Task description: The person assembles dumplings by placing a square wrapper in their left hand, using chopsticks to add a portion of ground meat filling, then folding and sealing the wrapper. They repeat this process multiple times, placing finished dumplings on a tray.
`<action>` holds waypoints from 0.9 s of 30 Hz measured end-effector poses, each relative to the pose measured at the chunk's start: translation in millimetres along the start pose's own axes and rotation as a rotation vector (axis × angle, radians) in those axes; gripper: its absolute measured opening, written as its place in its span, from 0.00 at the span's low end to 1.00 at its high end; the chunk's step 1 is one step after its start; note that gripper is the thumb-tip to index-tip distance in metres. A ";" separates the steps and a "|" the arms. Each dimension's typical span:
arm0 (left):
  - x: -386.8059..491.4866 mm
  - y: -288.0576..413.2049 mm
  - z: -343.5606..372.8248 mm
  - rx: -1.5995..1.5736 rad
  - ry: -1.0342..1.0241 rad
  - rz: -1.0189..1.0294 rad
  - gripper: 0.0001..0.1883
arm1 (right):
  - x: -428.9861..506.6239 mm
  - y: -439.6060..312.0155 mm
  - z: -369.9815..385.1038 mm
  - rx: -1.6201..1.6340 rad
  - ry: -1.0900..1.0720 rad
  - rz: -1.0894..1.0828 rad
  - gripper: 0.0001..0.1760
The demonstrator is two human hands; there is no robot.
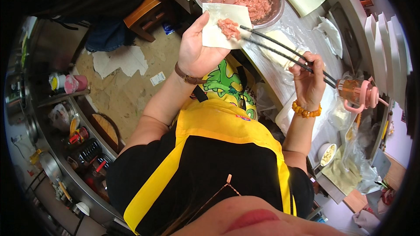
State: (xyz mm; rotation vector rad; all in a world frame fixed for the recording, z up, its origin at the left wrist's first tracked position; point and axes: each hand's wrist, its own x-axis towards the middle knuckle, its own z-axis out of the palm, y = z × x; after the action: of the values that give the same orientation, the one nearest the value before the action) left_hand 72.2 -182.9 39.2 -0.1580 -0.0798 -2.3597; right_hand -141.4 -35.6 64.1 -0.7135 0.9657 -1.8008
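On the open palm and fingers of my left hand (200,46) lies a square dough wrapper (213,39), with a lump of pinkish minced meat (228,29) near its middle. My right hand (308,78) grips a pair of black chopsticks (279,43), their tips at the right edge of the wrapper, close to the meat. Just behind my left fingers stands a metal bowl (279,9) of minced meat. A stack of pale wrappers (279,44), partly under clear plastic, rests on the worktop beneath the chopsticks.
A pink-lidded bottle (356,93) stands right of my right hand. Nearer me is a small white bowl of pale pieces (327,154) beside a cloth (344,170). White trays (387,52) stand at the far right. A wooden stool (144,13) and a person's dark-clothed leg (108,36) are at upper left.
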 end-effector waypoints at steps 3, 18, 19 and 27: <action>-0.1 -2.5 1.8 0.005 0.012 -0.018 0.22 | -3.5 7.3 -1.5 -0.032 -0.098 0.026 0.16; 1.9 16.6 -13.9 0.021 0.109 0.032 0.25 | 104.7 28.5 15.6 -0.694 -0.056 -0.143 0.13; -0.4 18.6 -13.5 -0.054 0.093 0.035 0.25 | 116.2 37.3 18.6 -1.065 -0.235 -0.417 0.12; 3.8 36.9 4.5 0.084 0.096 0.173 0.22 | 95.9 -17.3 27.1 -0.960 -0.086 -0.195 0.13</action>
State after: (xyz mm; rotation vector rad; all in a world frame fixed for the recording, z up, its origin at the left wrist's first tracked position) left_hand 95.8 -211.4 44.6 -0.0097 -0.1135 -2.1833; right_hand -165.1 -127.8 98.5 -1.4885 1.7615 -1.3718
